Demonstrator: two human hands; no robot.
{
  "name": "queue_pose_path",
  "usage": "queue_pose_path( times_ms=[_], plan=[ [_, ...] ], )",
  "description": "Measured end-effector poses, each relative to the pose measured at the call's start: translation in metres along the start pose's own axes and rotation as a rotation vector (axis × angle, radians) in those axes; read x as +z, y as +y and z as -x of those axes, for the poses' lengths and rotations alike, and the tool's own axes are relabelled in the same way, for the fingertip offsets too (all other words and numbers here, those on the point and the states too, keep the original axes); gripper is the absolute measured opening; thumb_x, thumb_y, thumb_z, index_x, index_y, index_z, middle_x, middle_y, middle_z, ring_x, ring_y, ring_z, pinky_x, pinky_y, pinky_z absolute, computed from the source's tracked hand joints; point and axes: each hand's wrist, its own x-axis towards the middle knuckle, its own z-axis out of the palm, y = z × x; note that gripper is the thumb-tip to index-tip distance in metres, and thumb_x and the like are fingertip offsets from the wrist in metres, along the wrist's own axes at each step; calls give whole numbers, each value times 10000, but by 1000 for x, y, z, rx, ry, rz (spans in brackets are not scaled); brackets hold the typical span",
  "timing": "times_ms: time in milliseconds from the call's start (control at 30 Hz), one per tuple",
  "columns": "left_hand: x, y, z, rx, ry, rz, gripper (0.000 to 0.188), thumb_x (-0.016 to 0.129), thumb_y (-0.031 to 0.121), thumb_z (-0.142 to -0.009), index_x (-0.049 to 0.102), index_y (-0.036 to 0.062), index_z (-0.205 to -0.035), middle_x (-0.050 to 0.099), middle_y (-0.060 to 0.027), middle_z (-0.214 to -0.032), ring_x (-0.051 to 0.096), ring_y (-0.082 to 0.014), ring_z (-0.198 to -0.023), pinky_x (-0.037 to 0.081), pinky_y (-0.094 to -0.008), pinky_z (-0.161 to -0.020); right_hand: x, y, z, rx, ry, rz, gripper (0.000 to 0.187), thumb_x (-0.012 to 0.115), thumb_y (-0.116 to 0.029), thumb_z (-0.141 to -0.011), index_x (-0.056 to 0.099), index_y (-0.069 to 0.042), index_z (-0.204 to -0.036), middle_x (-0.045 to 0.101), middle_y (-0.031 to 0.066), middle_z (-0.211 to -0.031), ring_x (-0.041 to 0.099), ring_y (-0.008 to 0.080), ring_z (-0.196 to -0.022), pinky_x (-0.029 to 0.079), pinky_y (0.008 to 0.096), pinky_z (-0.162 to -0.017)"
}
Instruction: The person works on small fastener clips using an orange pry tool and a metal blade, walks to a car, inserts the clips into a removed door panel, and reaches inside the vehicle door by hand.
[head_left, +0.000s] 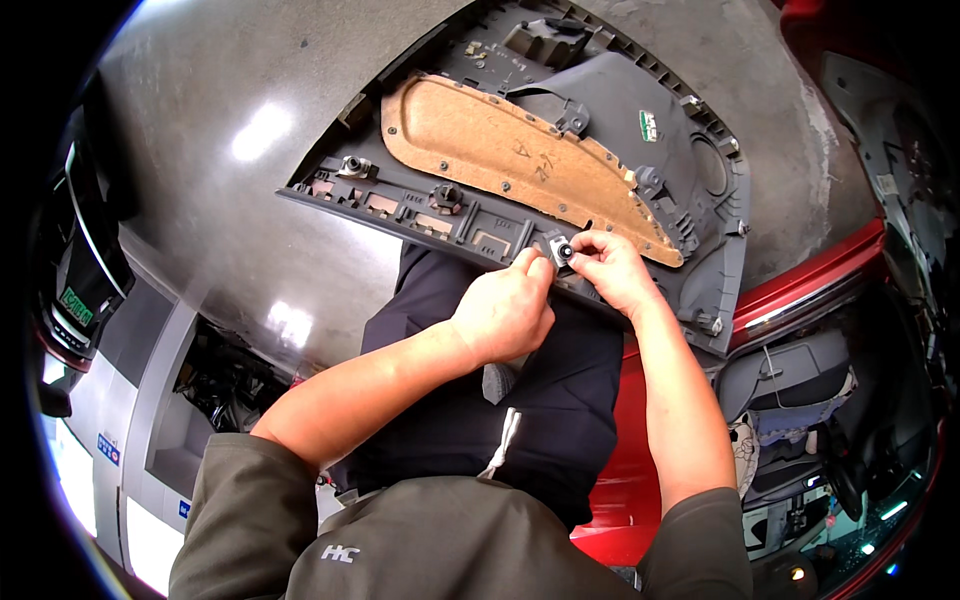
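A dark grey car door trim panel (pixel 600 92) lies back side up in front of me, its near edge at my knees. At that edge sits a small light-grey clip (pixel 561 248) with a round black centre. My right hand (pixel 612 272) pinches the clip between thumb and forefinger from the right. Just left of it, my left hand (pixel 508 308) is closed, its thumb and forefinger together at the panel edge; what they hold, if anything, is hidden. A similar clip (pixel 355 167) and a dark round one (pixel 446 197) sit further left along the edge.
A tan fibre board (pixel 500 140) is fixed to the panel's middle. Grey floor (pixel 210 190) surrounds the panel. A red car door (pixel 625 450) stands close on my right, with a car seat (pixel 790 390) beyond. A dark car (pixel 85 260) is at far left.
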Motion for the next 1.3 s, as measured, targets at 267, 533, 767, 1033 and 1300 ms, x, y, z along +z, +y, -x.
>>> queue_pose_path(
  times_ms=[267, 533, 767, 1033, 1300],
  plan=[
    [-3, 0, -3, 14, 43, -13, 290, 601, 38, -815, 566, -30, -1094, 625, -221, -1080, 687, -440, -889, 584, -509, -781, -2, -9, -4, -37, -16, 132, 88, 741, -47, -940, 749, -30, -1026, 706, -34, -896, 585, 59, -760, 516, 257, -736],
    [-2, 6, -11, -51, -22, -45, 275, 611, 49, -821, 592, -19, -1086, 633, -232, -1072, 679, -437, -945, 579, -504, -823, -24, -1, 32, -50, 204, 347, 225, 623, -194, -1051, 619, -12, -1183, 694, 79, -923, 679, 197, -890, 535, 347, -854],
    [7, 9, 0, -41, 36, -46, 268, 618, 59, -832, 602, -24, -1086, 630, -239, -1073, 654, -449, -1001, 558, -501, -882, -49, 24, 124, -298, 205, 798, 442, 669, -417, -1008, 705, 5, -1138, 670, 205, -1141, 626, 425, -1141, 499, 493, -1007],
    [31, -3, 8, 95, 204, -91, 289, 593, 24, -779, 596, -25, -1064, 631, -245, -1034, 638, -478, -989, 555, -503, -873, -35, 70, 118, -678, 460, 948, 385, 882, -224, -761, 674, -80, -1052, 636, 102, -1010, 614, 351, -992, 488, 473, -900],
    [25, 10, 4, 14, 146, -29, 332, 573, -12, -728, 581, -34, -1059, 647, -233, -1084, 655, -466, -1020, 563, -476, -920, -44, 59, 116, -600, 371, 944, 302, 846, -276, -822, 680, -109, -1011, 621, 57, -969, 614, 307, -944, 464, 449, -829]
  ],
)
